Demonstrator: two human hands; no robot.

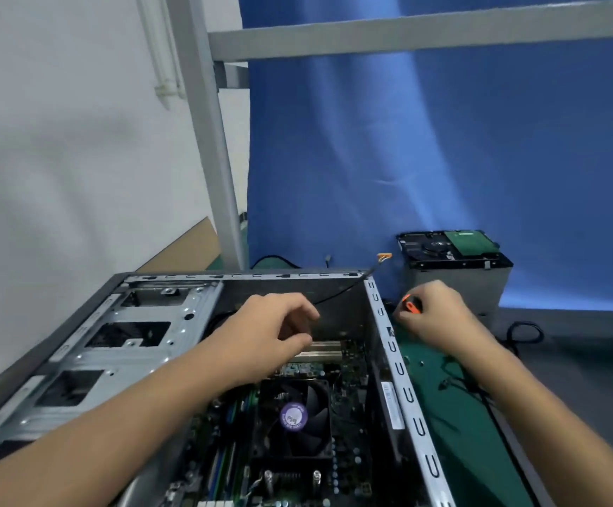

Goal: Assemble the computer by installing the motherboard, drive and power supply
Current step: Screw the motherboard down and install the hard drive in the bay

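An open grey computer case (396, 364) lies on its side in front of me. The green motherboard (349, 364) sits inside it with a black CPU fan (296, 415) on top. My left hand (268, 327) hovers over the board's far end with fingers curled, and I cannot tell if it pinches anything. Just outside the case's right wall, my right hand (440, 320) grips an orange-and-black screwdriver handle (411, 305). A hard drive (447, 247) rests on top of the grey power supply (480, 287) at the back right.
A green mat (455, 426) covers the table right of the case, with small screws and black cables (524, 334) on it. A blue curtain (444, 140) hangs behind. A grey metal frame post (217, 159) stands at the back left. Drive bays (114, 342) fill the case's left side.
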